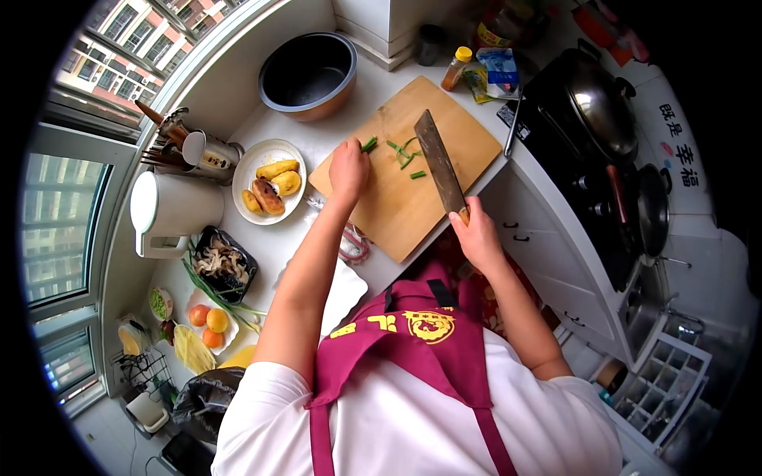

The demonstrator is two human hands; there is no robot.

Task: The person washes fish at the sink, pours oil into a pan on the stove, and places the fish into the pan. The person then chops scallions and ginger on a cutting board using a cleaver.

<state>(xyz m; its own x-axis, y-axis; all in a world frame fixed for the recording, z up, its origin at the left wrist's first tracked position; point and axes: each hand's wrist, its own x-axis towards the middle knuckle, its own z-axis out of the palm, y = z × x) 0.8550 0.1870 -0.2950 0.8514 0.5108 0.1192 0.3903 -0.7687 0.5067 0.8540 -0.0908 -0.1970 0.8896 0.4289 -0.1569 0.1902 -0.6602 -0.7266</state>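
A wooden cutting board [397, 206] lies on the white counter. My right hand [478, 230] is closed round the handle of a cleaver [440, 163], whose broad blade points away over the board. At the board's left part, my left hand [348, 170] is closed on a green stalk [368, 143], its tip showing past the fingers. Between that hand and the blade lie several cut green pieces [406, 153], with one short piece [418, 174] close to the cleaver.
Left of the board stand a plate [240, 190] of yellow and brown food, a large dark bowl [309, 71] and a white kettle [186, 206]. A tray of mushrooms [222, 262] is nearer. Seasonings stand behind the board; a stove [562, 119] with pans is at right.
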